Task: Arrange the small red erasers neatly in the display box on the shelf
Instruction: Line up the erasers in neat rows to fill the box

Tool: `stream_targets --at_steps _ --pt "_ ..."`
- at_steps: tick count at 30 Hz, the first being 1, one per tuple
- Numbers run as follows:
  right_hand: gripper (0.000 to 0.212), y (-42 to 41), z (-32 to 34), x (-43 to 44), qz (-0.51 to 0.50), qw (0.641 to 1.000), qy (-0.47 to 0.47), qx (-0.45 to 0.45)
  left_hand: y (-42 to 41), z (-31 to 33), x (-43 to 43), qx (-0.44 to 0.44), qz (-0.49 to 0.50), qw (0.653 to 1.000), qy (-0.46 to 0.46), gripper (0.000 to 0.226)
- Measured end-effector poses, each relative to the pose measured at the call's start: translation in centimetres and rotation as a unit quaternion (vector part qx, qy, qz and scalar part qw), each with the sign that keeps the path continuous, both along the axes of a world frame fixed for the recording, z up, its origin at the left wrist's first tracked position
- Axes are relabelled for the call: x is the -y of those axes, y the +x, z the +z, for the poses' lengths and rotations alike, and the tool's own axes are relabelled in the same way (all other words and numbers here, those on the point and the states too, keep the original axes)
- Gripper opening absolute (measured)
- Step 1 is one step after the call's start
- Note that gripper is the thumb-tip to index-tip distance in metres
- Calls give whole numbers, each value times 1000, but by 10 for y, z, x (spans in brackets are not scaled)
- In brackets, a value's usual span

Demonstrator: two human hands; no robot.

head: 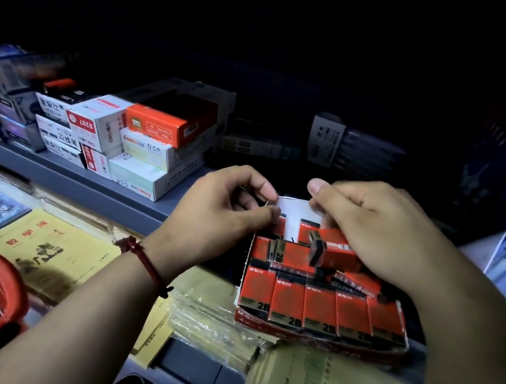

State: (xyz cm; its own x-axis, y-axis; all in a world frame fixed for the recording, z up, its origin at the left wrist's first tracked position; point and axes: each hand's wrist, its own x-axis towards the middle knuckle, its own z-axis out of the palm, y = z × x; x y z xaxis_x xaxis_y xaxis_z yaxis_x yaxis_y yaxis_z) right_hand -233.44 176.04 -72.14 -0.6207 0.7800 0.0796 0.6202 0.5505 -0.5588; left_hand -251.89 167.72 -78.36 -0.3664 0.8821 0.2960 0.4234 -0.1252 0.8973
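Erasers [319, 307] in display box [304, 334] at shelf [129, 201] front: light, stiff, slick-sleeved, so take by long sides; left hand [220, 216] grip pinches back flap [295, 209], right hand [382, 230] grip seems curled on tilted eraser [335, 251].

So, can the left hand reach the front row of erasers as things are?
Probably yes: the left hand is at the back of the display box, and the front row lies uncovered.

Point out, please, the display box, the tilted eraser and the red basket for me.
display box [293, 210]: head view, on its white back flap.
tilted eraser [335, 252]: head view, on its red sleeve.
red basket [5, 276]: head view, on its upper rim.
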Motion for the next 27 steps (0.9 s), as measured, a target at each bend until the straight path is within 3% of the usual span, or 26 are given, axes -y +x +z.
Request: stream_targets --at_steps 3,9,13,23,27 --pt "68 0 1 -1 6 1000 -1 -1 0 -2 0 -9 4 1000 4 8" --pt "47 -1 -2 -3 11 999 -36 -33 -1 -4 -2 -4 6 1000 7 8" --pt "48 -3 -5 -3 21 997 -62 -38 0 -3 -1 1 7 1000 3 8" --pt "26 11 7 -12 2 987 -105 -120 3 -2 0 -11 30 999 5 10" --pt "21 27 10 -17 1 995 -66 -78 8 -3 -1 -45 72 996 31 19"
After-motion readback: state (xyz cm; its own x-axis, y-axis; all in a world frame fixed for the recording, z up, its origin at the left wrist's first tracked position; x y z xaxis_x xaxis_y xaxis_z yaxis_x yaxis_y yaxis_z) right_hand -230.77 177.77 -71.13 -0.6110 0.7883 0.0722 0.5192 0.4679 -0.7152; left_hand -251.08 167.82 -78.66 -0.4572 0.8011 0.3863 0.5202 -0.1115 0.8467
